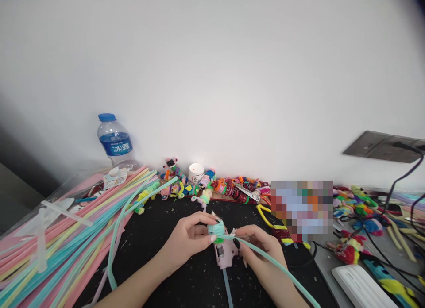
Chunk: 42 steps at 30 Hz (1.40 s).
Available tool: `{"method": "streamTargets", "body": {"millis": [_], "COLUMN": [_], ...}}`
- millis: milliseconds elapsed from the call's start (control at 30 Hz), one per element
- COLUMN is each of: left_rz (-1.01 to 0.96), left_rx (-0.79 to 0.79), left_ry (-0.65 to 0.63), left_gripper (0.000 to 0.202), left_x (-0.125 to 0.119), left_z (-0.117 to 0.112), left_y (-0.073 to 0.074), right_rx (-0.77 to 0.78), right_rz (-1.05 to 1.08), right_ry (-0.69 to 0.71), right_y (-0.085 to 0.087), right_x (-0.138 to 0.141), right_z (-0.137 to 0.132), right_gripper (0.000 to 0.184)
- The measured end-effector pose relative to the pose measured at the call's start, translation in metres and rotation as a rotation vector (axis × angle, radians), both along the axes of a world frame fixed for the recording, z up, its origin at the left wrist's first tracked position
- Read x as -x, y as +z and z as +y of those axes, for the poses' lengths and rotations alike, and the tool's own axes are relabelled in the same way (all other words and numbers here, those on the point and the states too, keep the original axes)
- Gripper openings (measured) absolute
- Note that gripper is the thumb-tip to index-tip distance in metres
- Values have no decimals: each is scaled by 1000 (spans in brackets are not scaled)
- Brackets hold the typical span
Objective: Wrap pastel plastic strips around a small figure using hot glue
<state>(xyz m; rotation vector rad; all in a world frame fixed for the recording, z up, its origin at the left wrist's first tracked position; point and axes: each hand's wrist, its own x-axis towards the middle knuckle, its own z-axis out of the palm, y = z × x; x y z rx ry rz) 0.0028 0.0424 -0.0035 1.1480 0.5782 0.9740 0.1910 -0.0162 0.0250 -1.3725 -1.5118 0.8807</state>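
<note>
My left hand (pixel 189 237) is closed, thumb and fingers pinching a small coil of light blue pipe cleaner (pixel 215 227) with a bit of green at its lower edge. A long mint-green pipe cleaner (pixel 275 261) runs from that coil to the right, passing between the thumb and index finger of my right hand (pixel 262 250), which is closed on it. Beneath both hands a pale pink glue gun (pixel 226 255) lies on the black mat (pixel 149 255). A translucent glue stick (pixel 227 288) sticks out of its near end. The hands partly hide the gun.
Loose pastel pipe cleaners (pixel 83 237) are heaped at left, beside a water bottle (pixel 116 142). Finished pipe-cleaner figures, a paper cup (pixel 195 172) and scissors (pixel 247 193) line the wall. Black cables (pixel 387 206) and a white power bank-like box (pixel 361 286) lie at right.
</note>
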Motion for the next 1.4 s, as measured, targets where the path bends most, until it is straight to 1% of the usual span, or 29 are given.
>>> {"method": "streamTargets", "body": {"millis": [67, 200, 333, 533, 833, 1100, 1400], "left_rz": [-16, -20, -3, -23, -60, -78, -115], "left_rx": [23, 48, 84, 147, 175, 198, 261], "left_ry": [6, 12, 5, -12, -40, -60, -84], "left_gripper": [21, 22, 25, 24, 24, 22, 23], "left_x": [0, 0, 0, 0, 0, 0, -1], "left_z": [0, -1, -3, -5, -4, -5, -9], "left_y": [0, -1, 0, 4, 2, 3, 9], "right_rx": [-23, -107, -154, -164, -150, -119, -123], "right_rz": [-77, -270, -344, -362, -382, -373, -360], "right_ry": [-8, -26, -24, -28, -13, 1, -6], "right_y": [1, 2, 1, 1, -1, -1, 2], "right_x": [-1, -2, -2, -2, -2, -2, 2], "right_z": [-1, -2, -1, -1, 0, -2, -1], "right_gripper": [11, 19, 20, 22, 22, 22, 23]}}
